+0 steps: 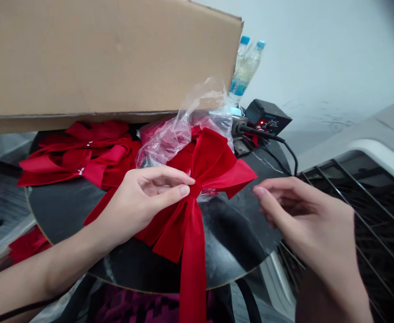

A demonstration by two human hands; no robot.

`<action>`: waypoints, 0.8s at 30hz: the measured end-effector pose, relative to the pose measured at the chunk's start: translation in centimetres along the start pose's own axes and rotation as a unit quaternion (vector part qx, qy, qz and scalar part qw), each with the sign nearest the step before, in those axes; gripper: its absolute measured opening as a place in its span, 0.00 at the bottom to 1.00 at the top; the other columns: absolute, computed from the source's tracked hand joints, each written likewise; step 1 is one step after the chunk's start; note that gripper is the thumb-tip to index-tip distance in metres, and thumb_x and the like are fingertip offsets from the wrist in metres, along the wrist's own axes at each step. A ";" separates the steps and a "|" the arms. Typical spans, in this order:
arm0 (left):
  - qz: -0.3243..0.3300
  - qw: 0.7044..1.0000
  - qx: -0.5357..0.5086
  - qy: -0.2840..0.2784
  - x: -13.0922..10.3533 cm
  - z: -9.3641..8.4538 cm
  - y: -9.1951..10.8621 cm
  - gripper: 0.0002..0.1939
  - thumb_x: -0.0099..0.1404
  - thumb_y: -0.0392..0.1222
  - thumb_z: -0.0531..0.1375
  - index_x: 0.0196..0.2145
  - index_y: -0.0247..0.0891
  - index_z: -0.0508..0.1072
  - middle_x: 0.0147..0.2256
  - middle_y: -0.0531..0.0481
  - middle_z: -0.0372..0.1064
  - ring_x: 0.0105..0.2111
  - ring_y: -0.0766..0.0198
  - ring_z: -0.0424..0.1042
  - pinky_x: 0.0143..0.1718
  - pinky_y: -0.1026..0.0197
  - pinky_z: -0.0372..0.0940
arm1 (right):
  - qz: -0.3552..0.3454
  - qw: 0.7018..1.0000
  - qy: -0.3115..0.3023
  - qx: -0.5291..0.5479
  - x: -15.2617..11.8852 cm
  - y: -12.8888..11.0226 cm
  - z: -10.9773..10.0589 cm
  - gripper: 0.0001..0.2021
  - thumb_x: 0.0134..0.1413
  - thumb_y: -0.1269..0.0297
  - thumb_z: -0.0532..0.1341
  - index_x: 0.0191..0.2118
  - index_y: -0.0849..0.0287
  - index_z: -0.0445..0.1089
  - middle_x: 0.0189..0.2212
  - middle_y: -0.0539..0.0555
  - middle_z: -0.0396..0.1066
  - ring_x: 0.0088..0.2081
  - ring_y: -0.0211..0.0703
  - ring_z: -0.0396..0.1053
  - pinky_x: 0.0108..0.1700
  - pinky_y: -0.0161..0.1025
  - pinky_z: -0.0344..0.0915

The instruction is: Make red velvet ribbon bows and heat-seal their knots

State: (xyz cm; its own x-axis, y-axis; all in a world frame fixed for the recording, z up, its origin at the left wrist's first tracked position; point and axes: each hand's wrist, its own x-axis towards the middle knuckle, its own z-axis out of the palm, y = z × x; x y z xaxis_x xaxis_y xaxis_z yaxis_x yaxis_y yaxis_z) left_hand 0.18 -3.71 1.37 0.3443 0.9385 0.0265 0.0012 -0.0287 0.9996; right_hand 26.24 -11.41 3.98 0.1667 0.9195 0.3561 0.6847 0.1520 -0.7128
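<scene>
A red velvet bow (213,154) is held up over the round black table, its loops spread to the upper right and a long ribbon tail (193,264) hanging past the table edge. My left hand (146,193) pinches it at the central knot between thumb and forefinger. To the right, apart from the bow's loop, my right hand (307,220) is curled with thumb and forefinger close together. Whatever may be between those fingertips is too small or hidden to make out. More finished red bows (79,161) with silvery ties lie at the left.
A large cardboard box (109,58) stands at the back of the black table (244,237). Clear plastic wrapping (170,139) lies behind the bow. Plastic bottles (247,67), a black control box (267,117) with a lit red light and a cable are at back right. A slatted appliance (358,179) stands right.
</scene>
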 end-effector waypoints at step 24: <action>-0.055 0.998 -0.010 0.020 0.8 0.2 -0.4 0.06 0.61 0.40 0.72 0.38 0.44 0.86 0.40 0.49 0.85 0.44 0.57 0.83 0.52 0.60 0.75 | 0.045 0.977 0.146 0.151 16.8 13.4 5.9 0.20 0.49 0.61 0.72 0.47 0.60 0.73 0.31 0.53 0.79 0.31 0.44 0.79 0.38 0.40 0.76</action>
State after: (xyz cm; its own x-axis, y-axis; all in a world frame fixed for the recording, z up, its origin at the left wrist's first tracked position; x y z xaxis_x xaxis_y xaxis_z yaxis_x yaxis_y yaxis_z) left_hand 0.64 -3.03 1.00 0.3048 0.9487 -0.0842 0.0177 0.0827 0.9964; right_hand 34.02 8.20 -3.19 0.4419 0.7987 0.4085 0.4237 0.2156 -0.8798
